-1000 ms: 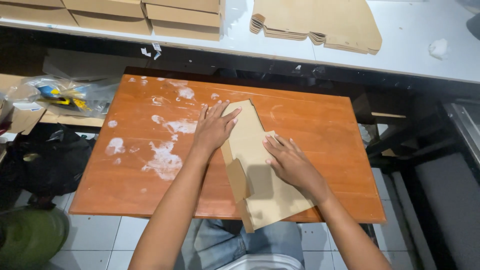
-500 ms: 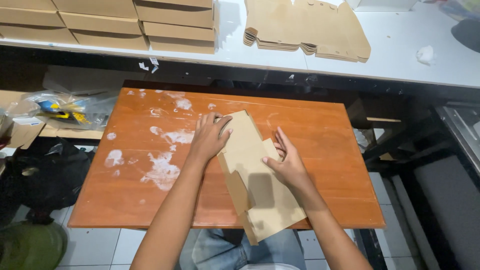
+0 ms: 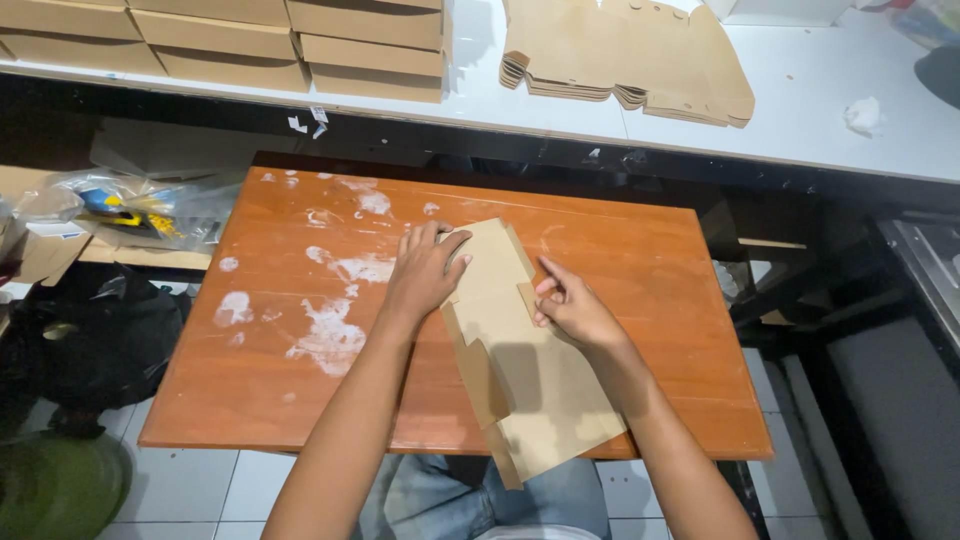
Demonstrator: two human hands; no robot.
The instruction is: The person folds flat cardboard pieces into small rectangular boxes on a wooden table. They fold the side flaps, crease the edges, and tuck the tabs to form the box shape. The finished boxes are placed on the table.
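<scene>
A flat brown cardboard box blank (image 3: pixel 530 380) lies across the orange wooden table (image 3: pixel 300 390), its near end hanging over the front edge. My left hand (image 3: pixel 425 272) presses flat on the blank's far left part, fingers curled over its edge. My right hand (image 3: pixel 572 308) rests on the blank's right side, thumb and forefinger pinching a small side flap.
White smears mark the table's left half. Behind it, a white bench (image 3: pixel 800 110) carries a stack of flat cardboard blanks (image 3: pixel 625 50), folded brown boxes (image 3: pixel 250 40) and a crumpled white paper (image 3: pixel 862 115). A plastic bag (image 3: pixel 120 205) and dark bags (image 3: pixel 90 340) sit on the left.
My right hand has slid from the blank's middle toward its far right edge and taken hold of a small flap. My left hand stays pressed on the far left part.
</scene>
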